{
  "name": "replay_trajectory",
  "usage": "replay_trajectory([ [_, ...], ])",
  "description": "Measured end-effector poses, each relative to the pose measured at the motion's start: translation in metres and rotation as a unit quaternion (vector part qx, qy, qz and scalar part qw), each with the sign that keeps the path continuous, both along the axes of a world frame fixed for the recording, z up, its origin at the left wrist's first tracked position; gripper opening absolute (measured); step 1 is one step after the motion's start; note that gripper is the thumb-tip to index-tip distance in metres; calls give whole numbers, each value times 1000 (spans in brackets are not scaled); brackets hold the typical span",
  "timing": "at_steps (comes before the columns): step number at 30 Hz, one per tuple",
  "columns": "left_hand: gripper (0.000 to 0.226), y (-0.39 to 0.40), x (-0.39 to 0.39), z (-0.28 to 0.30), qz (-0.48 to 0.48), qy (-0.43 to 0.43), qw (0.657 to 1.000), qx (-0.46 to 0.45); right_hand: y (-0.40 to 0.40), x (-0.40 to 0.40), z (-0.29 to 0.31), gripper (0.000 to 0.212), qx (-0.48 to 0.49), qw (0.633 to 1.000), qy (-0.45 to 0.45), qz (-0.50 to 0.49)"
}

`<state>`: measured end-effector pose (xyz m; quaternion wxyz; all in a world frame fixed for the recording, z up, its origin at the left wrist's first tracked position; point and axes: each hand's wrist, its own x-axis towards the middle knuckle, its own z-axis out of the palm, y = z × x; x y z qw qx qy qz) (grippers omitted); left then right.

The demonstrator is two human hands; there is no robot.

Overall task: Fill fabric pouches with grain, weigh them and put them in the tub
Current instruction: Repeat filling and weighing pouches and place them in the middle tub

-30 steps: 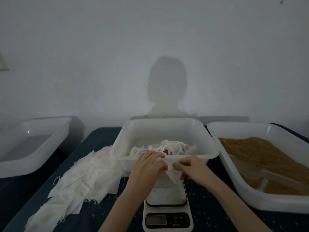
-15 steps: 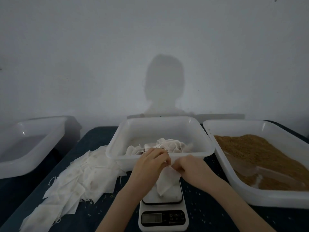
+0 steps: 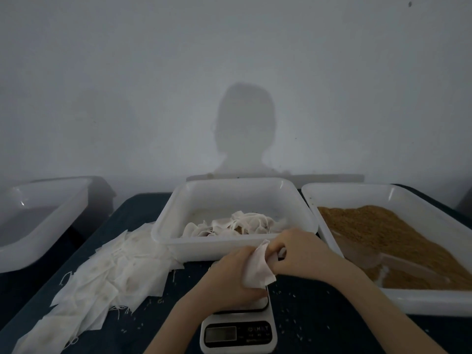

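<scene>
Pouch [image 3: 258, 266] pinched between my left hand [image 3: 233, 278] and right hand [image 3: 297, 254], long axis tilted upright, hanging above the scale [image 3: 238, 328]; grain tray [image 3: 434, 301] lies right of the grip, nearer my right hand.

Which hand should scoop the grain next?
Probably the right hand: it is nearer the grain tub, on its own side. The left hand can hold the pouch.

Scale [image 3: 238, 333] readout too dim; platform mostly under hands [image 3: 268, 264].
</scene>
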<state>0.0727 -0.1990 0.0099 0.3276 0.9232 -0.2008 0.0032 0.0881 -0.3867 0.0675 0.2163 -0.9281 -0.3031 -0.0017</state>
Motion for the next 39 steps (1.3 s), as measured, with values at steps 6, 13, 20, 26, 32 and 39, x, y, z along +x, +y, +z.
replay_trajectory([
  [6,35,-10,6,-3,-19,3,997,-75,-30,-2,3,11,90,994,53,21],
  [13,24,-27,16,-6,-19,7,999,-44,-135,17,2,20,116,984,9,-136],
  [20,29,-53,22,-6,-30,-4,998,-56,-243,48,-41,44,-231,913,104,-319],
  [26,20,-65,25,-8,-43,1,997,-67,-250,47,-46,41,-216,931,143,-258],
  [32,27,-64,27,-12,-37,-15,996,-78,-255,51,-37,4,-260,933,21,-248],
  [39,30,-59,28,-13,-24,-7,998,-55,-277,58,-32,19,-345,907,-113,-215],
])
